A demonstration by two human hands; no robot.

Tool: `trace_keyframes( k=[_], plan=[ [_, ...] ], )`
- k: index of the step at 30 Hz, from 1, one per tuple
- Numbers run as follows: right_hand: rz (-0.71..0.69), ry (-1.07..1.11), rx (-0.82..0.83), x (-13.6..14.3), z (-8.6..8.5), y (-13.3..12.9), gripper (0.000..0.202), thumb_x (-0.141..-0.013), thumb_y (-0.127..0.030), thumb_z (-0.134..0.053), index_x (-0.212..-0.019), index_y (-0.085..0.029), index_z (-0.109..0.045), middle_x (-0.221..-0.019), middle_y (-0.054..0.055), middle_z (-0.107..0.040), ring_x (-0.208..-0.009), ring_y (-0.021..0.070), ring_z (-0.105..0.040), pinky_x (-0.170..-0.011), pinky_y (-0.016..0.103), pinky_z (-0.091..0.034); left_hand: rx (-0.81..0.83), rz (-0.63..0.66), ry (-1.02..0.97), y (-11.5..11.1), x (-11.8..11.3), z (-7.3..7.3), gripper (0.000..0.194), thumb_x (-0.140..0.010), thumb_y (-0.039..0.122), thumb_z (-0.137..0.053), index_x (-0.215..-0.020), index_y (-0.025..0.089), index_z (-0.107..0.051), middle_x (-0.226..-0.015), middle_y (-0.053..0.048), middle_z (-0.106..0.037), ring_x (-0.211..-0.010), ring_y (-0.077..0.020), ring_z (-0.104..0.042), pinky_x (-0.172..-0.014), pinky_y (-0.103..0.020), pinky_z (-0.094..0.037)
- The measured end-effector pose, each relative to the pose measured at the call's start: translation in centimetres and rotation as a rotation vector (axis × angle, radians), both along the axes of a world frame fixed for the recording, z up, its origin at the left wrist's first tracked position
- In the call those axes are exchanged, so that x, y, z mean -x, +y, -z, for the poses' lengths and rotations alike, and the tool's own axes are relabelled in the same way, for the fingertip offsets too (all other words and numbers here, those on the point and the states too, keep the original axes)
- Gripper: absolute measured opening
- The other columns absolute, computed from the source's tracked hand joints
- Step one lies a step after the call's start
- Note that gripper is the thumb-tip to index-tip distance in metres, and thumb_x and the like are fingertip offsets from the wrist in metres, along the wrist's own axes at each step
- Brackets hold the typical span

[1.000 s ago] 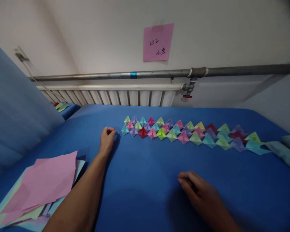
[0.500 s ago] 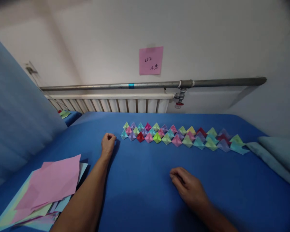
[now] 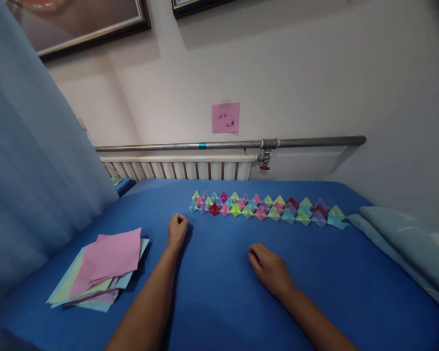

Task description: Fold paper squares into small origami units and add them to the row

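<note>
My left hand [image 3: 177, 230] rests on the blue surface with its fingers curled closed, just below the left end of the folded paper pieces. No object shows in it. Farther right and nearer to me lies my right hand [image 3: 270, 268], also curled into a loose fist, with nothing visible inside. Beyond both hands, many-coloured folded paper pieces [image 3: 247, 212] stand in staggered rows that run to the right. Left of my left forearm is a loose stack of coloured paper sheets [image 3: 113, 256], a pink one on top.
A blue-covered bed [image 3: 219, 292] spans the view. A blue curtain [image 3: 32, 185] hangs on the left, and a pale green pillow [image 3: 406, 239] lies at the right. Behind are a radiator [image 3: 205, 170], a pipe with a valve [image 3: 265, 158] and a pink note [image 3: 226, 117] on the wall.
The view has tilted up and drawn back, so picture frames now show at the top and more of the curtain is in sight. Both hands stay curled on the bed.
</note>
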State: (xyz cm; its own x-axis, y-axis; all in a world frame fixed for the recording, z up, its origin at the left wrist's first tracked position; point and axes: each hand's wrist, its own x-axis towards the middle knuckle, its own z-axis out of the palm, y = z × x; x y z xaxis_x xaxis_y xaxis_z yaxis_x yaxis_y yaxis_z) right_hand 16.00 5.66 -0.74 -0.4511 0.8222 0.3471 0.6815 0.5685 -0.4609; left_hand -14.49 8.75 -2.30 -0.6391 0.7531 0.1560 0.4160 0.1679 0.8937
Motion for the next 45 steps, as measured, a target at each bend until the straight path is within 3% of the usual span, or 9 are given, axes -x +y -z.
trace_keyframes(
  k=[9,17,21,25,32,45],
  plan=[
    [0.001,-0.004,-0.021,0.0,-0.3,-0.7,0.023,-0.087,-0.025,-0.036,-0.079,-0.021,-0.057,-0.078,0.005,-0.065,-0.071,0.0179,-0.061,-0.067,0.029,-0.045,0.067,0.082,0.005,-4.7,-3.0,0.2,0.032,-0.091,0.034,-0.058,-0.117,0.016,-0.058,-0.117,-0.009,-0.061,-0.1,-0.0213,-0.061,-0.085,-0.043,-0.053],
    [-0.007,0.038,0.036,0.1,-1.0,-0.8,0.021,-0.085,-0.027,-0.038,-0.076,-0.022,-0.056,-0.075,0.004,-0.064,-0.069,0.0182,-0.06,-0.066,0.03,-0.046,0.099,0.139,0.001,-5.6,-2.8,-0.4,0.031,-0.092,0.035,-0.057,-0.115,0.015,-0.058,-0.113,-0.008,-0.062,-0.095,-0.0194,-0.062,-0.081,-0.04,-0.055],
    [0.008,0.013,0.059,0.2,-1.1,-0.7,0.023,-0.085,-0.029,-0.036,-0.076,-0.022,-0.055,-0.075,0.004,-0.063,-0.07,0.0191,-0.06,-0.066,0.031,-0.047,0.095,0.148,0.028,-5.6,-2.6,-0.9,0.009,-0.086,0.022,-0.061,-0.081,0.015,-0.062,-0.077,0.0,-0.062,-0.07,-0.013,-0.058,-0.067,-0.028,-0.049],
    [0.011,0.007,0.076,0.1,-1.1,-0.6,0.024,-0.085,-0.031,-0.035,-0.078,-0.022,-0.056,-0.077,0.005,-0.064,-0.07,0.0192,-0.061,-0.067,0.032,-0.047,0.063,0.157,0.068,-5.5,-3.1,-1.4,0.018,-0.068,0.007,-0.057,-0.055,0.019,-0.051,-0.056,0.005,-0.05,-0.059,-0.0116,-0.049,-0.059,-0.024,-0.036],
    [-0.003,0.07,0.114,0.1,-1.2,-0.2,0.022,-0.081,-0.038,-0.042,-0.077,-0.024,-0.058,-0.074,0.002,-0.067,-0.068,0.02,-0.063,-0.066,0.032,-0.049,0.104,0.15,0.175,-5.7,-3.5,-2.1,0.017,-0.064,0.008,-0.056,-0.056,0.02,-0.049,-0.059,0.004,-0.052,-0.061,-0.0127,-0.048,-0.06,-0.024,-0.035],
    [0.019,0.038,0.181,0.4,-1.2,0.1,0.026,-0.073,-0.046,-0.041,-0.073,-0.025,-0.057,-0.074,0.005,-0.068,-0.067,0.0242,-0.064,-0.063,0.037,-0.05,0.231,0.047,0.338,-6.7,-1.5,-3.1,0.019,-0.078,0.005,-0.048,-0.07,0.018,-0.059,-0.078,-0.003,-0.064,-0.076,-0.0152,-0.056,-0.074,-0.027,-0.041]
  ],
)
